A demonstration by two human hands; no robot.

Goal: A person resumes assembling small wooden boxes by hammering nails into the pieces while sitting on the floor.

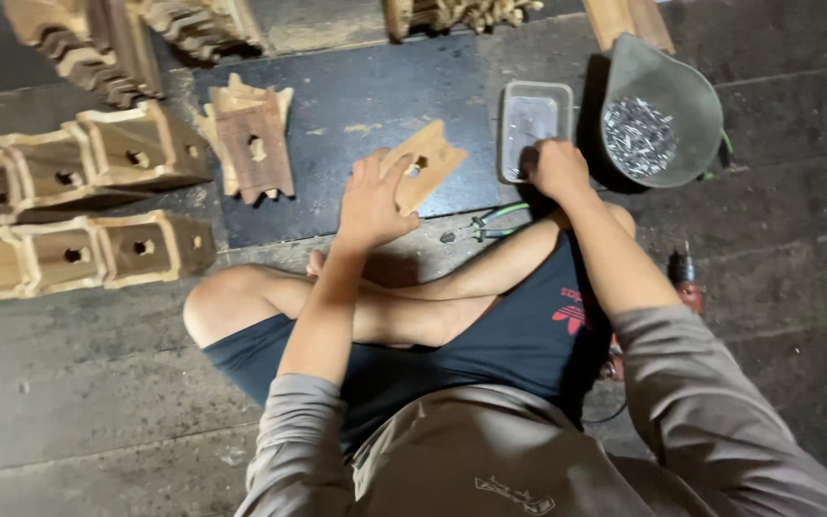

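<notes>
I sit cross-legged on a dark floor. My left hand (373, 199) grips a flat wooden piece (428, 161) with a round hole, holding it tilted just above the floor. My right hand (557, 168) reaches into the near corner of a small clear plastic tray (534, 123); its fingers are curled there, and whether they hold anything is hidden. Right of that tray stands a grey scoop-shaped container (683, 88) filled with small metal screws (637, 134).
A stack of similar wooden pieces (253, 139) lies ahead on the left. Assembled wooden boxes with holes (78, 206) line the left side. More wood parts (98, 43) are piled at the top. A green-handled tool (490, 225) lies by my shin; a drill (686, 278) rests at my right.
</notes>
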